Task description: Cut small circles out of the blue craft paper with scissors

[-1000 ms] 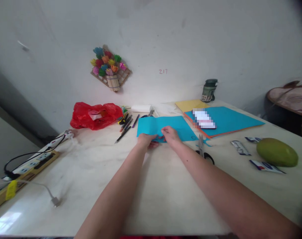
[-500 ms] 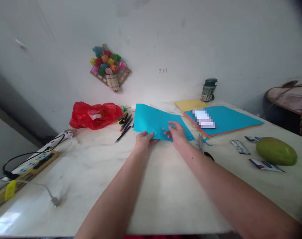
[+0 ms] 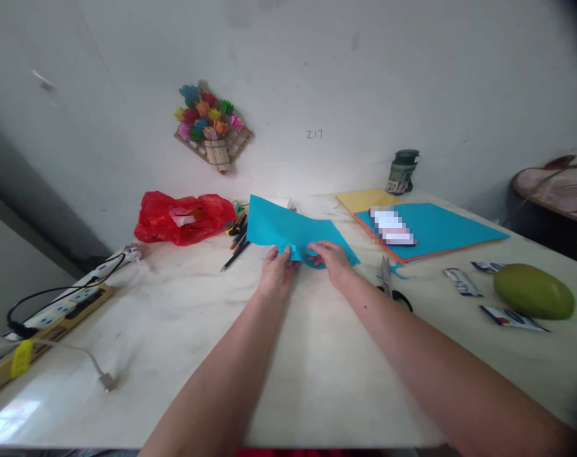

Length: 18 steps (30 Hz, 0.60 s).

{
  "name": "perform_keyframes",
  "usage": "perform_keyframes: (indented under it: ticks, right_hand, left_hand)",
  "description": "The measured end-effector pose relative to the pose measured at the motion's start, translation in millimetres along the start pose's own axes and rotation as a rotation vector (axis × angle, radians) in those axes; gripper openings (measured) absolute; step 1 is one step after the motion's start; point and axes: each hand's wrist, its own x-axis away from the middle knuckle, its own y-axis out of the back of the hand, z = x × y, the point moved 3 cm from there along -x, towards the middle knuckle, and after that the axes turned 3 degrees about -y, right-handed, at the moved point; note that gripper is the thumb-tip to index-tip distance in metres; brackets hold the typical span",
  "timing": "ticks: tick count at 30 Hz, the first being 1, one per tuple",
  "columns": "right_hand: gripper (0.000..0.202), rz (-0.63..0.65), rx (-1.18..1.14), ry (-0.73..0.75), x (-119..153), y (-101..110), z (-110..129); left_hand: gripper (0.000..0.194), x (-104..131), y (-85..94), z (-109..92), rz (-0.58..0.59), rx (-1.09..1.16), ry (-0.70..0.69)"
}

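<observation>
A sheet of blue paper is raised at a tilt, its left corner up and its near edge curled. My left hand grips that near edge, thumb on top and fingers beneath. A small cut or folded blue bit shows beside the thumb. My right hand is bent over the same edge, its fingers curled in against the paper; the fingertips are partly hidden. Close to my right forearm lie black-handled scissors with thin blue paper scraps by the blades.
A red plastic bag, several pens and a power strip are at left. To the right are stacked coloured sheets under a phone, small packets and a green fruit. A bottle stands behind.
The blue paper has shifted slightly left and its near edge now bends more. My right hand has come in closer to the left, its fingers lower against the paper.
</observation>
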Motion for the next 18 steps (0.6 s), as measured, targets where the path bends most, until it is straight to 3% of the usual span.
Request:
perform_keyframes:
  ticks: [6,18]
  right_hand:
    - [0.03,0.025,0.089,0.036,4.3,-2.0,3.2]
    - [0.026,0.034,0.31,0.229,-1.0,-0.7,1.4]
  left_hand:
    - [0.029,2.6,-3.0,-2.6,0.032,-0.063,-0.01]
    - [0.03,5.9,-5.9,2.5,0.084,-0.149,0.037]
